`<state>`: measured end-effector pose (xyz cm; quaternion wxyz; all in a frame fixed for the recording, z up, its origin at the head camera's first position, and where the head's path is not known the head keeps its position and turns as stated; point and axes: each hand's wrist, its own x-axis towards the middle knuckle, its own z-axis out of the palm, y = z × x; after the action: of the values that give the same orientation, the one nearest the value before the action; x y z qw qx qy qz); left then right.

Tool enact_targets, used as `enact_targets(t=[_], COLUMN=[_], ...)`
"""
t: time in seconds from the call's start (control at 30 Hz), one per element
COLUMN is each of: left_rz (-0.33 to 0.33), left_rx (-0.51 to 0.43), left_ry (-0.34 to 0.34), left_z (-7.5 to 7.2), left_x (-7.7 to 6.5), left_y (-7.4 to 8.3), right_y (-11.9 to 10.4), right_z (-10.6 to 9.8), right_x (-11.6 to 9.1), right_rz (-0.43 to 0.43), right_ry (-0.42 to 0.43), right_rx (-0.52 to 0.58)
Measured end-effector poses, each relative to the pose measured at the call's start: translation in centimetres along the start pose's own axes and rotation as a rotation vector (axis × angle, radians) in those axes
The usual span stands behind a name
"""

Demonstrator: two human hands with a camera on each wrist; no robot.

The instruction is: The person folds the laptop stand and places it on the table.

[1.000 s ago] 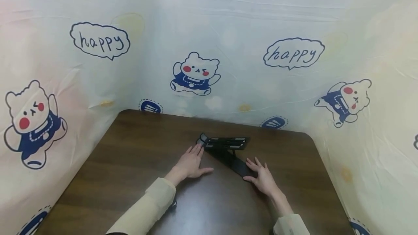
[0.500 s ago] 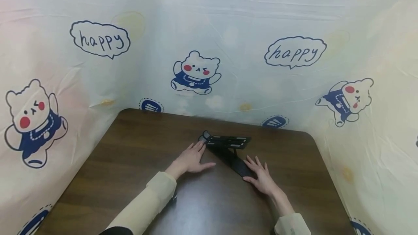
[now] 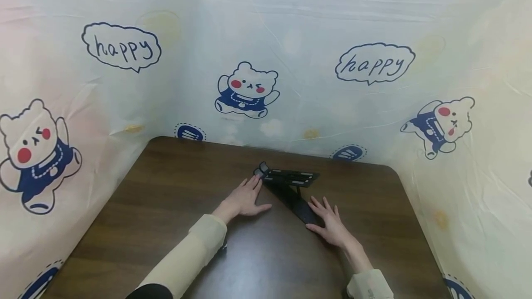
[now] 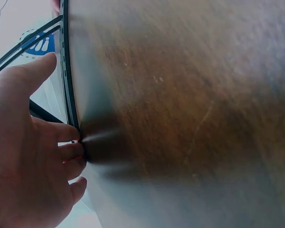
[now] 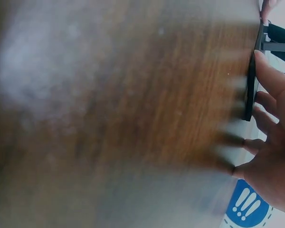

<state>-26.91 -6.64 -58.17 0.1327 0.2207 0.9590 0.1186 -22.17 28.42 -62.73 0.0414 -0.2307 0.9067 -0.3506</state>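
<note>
A black folding stand (image 3: 293, 200) rests on the brown table, its slotted upper plate (image 3: 295, 177) raised over a flat base by a strut. My left hand (image 3: 243, 201) touches the hinged far-left end with extended fingertips, thumb spread away. In the left wrist view, the fingertips of that hand (image 4: 28, 161) meet the end of the base (image 4: 66, 71), and the thumb stays off it. My right hand (image 3: 332, 225) holds the near-right end between thumb and fingers. In the right wrist view, the thumb of this hand (image 5: 278, 137) lies against the base edge (image 5: 251, 90).
The wood-grain table (image 3: 137, 206) has rounded far corners. A pale cloth (image 3: 299, 26) printed with bears and the word "happy" surrounds it at the back and both sides. A black band (image 3: 150, 291) circles the left sleeve.
The head view has tilted slightly. My left hand and the hinged end of the stand have shifted a little farther away; the right hand keeps its place at the near end.
</note>
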Motion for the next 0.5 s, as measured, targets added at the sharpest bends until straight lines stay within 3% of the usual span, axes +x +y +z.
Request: enact_targets(t=[0.17,0.5], left_rz=[0.004,0.016], left_rx=[-0.004,-0.004], left_ry=[0.005,0.006], left_z=[-0.2,-0.1], left_x=[0.1,0.9], left_y=[-0.1,0.0], right_y=[-2.4,-4.0], right_z=[-0.4,0.5], right_x=[0.0,0.3], right_rz=[0.030,0.139], right_ry=[-0.010,-0.061], right_rx=[-0.004,-0.112])
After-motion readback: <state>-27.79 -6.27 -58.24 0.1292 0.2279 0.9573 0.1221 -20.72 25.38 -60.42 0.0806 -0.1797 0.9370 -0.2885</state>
